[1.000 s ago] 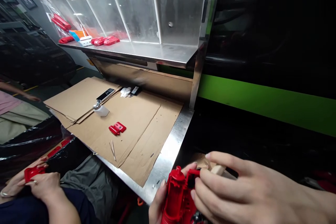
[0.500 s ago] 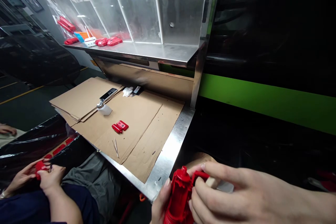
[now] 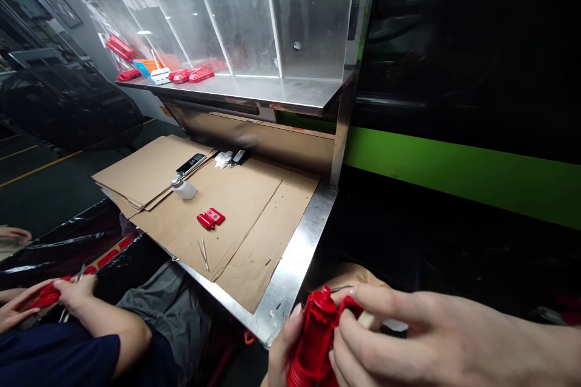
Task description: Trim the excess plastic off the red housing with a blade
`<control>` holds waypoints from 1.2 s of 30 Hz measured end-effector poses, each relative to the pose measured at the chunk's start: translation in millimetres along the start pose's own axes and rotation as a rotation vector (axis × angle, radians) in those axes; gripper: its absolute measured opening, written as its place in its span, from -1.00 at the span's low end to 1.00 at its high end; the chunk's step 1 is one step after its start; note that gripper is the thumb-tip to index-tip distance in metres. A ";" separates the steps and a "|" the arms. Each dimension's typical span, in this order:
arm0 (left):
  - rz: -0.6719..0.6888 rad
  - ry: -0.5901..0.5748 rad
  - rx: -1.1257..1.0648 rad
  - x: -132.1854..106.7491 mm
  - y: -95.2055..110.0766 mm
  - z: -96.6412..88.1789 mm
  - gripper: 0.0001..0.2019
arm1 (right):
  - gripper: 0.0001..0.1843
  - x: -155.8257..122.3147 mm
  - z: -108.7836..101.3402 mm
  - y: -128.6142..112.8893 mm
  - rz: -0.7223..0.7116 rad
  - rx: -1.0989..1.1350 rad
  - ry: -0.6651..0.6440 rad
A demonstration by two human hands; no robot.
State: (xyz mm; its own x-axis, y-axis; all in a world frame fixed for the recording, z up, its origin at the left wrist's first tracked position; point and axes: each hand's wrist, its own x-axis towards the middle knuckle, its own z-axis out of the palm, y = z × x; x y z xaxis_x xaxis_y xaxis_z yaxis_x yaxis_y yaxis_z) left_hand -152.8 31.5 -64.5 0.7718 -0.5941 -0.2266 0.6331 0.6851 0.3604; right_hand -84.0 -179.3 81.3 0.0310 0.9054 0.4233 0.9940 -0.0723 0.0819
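At the lower right, my left hand (image 3: 284, 341) is wrapped round a red plastic part (image 3: 313, 335). The part has a ribbed cylinder with a small stub on top, held tilted upright. My right hand (image 3: 408, 326) is closed beside it, pinching a tool with a pale, cream handle (image 3: 367, 319). A thin dark tip shows past the fingertips, close to the part's top; most of the tool is hidden by my fingers. On the cardboard-covered table (image 3: 245, 242) lies another red plastic part (image 3: 211, 218), with two thin sticks (image 3: 204, 254) in front of it.
A white bottle (image 3: 184, 188), a phone (image 3: 190, 163) and a black case (image 3: 239, 157) are on the table. Red parts (image 3: 193, 74) line the metal shelf (image 3: 272, 92). At left, a co-worker's hands (image 3: 75, 290) hold a red part and a tool. The table's metal edge (image 3: 285, 290) is near my left hand.
My hands and the red part have shifted slightly right in view, keeping the same grip. The co-worker's hands have moved and turned their red part. The whole view has shifted a little.
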 end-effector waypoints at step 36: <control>-0.011 0.174 0.044 -0.8 -6.2 -21.9 -0.57 | -0.62 9.6 -12.5 12.2 0.048 0.118 -0.100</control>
State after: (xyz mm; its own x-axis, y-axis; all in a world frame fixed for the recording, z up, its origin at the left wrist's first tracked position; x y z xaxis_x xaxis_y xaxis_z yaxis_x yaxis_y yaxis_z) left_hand -156.1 36.9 -86.4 0.7660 -0.5167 -0.3825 0.6411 0.6576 0.3957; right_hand -72.9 -176.8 97.7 0.0831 0.9397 0.3316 0.9964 -0.0722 -0.0452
